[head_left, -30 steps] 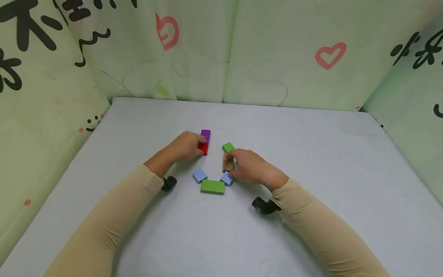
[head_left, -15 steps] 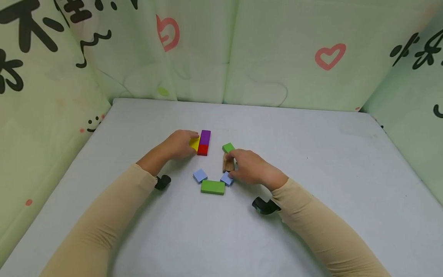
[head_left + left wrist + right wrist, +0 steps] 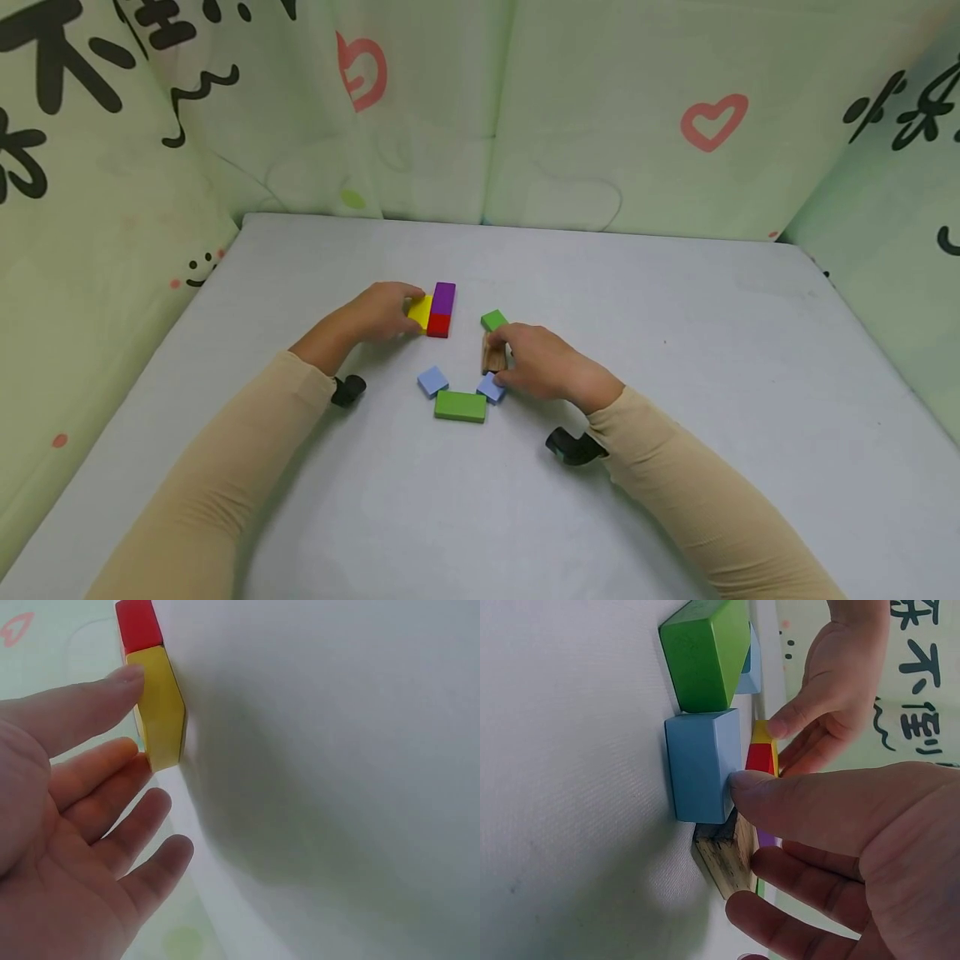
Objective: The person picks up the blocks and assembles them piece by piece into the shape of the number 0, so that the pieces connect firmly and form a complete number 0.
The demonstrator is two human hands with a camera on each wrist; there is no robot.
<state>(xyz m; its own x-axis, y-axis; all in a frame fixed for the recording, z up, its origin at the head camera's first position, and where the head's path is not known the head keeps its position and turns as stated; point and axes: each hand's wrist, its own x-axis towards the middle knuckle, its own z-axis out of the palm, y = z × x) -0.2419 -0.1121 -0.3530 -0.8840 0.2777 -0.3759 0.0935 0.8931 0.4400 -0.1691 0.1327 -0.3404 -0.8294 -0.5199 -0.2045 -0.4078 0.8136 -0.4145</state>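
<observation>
My left hand [image 3: 378, 310] pinches the yellow block [image 3: 421, 312] between thumb and fingertips, the thumb on its near end. Against that block's right side stand a red block [image 3: 438, 326] and a purple block [image 3: 444, 297], end to end. My right hand [image 3: 543, 362] spans the brown wooden block [image 3: 491, 358], its fingers at the far part. In the right wrist view the thumb touches a light blue block [image 3: 694, 769], and other fingertips touch the wooden block [image 3: 727, 859]. Beyond the wooden block lies a small green block [image 3: 494, 319], partly hidden by the hand.
A long green block [image 3: 461, 406] lies nearest the body, its right end against the light blue block. Another light blue block [image 3: 432, 381] sits by its left end. The white table [image 3: 675, 350] is enclosed by pale green printed cloth [image 3: 585, 117].
My left hand has moved left, off the red and purple blocks, and now pinches the yellow block, which has come into view. My right hand has stayed in place.
</observation>
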